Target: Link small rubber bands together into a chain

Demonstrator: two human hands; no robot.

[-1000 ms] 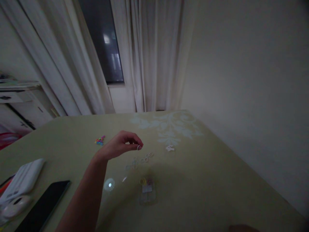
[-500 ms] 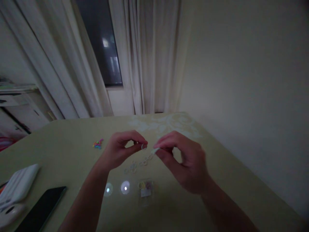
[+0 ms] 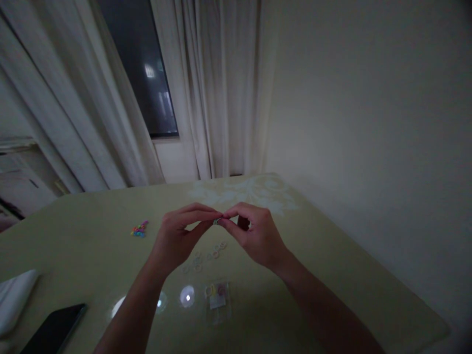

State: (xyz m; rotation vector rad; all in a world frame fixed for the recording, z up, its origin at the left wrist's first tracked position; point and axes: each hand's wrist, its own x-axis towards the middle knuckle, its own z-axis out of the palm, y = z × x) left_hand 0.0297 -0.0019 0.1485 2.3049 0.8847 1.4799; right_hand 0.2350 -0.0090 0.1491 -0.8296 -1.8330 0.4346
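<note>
Above the table, my left hand point(image 3: 179, 237) pinches a small pale ring point(image 3: 217, 221) that looks like a hair tie. The fingertips of my right hand point(image 3: 256, 235) meet it there, closed on a second pale green ring, mostly hidden by the fingers. Below the hands, several small pale rings point(image 3: 216, 254) lie loosely on the tabletop. Nearer to me is a clear plastic box point(image 3: 221, 314) with yellow and pinkish rings and a white label in it.
A little pile of bright coloured pieces point(image 3: 139, 229) lies to the left on the pale green table point(image 3: 295, 275). A dark phone point(image 3: 55, 329) and a white case-like object point(image 3: 16, 297) are at the near left. Curtains point(image 3: 236, 88) and a wall point(image 3: 361, 123) stand behind.
My right hand has moved left until its fingertips meet those of my left hand, bringing the two rings together. The camera view has shifted slightly to the right.
</note>
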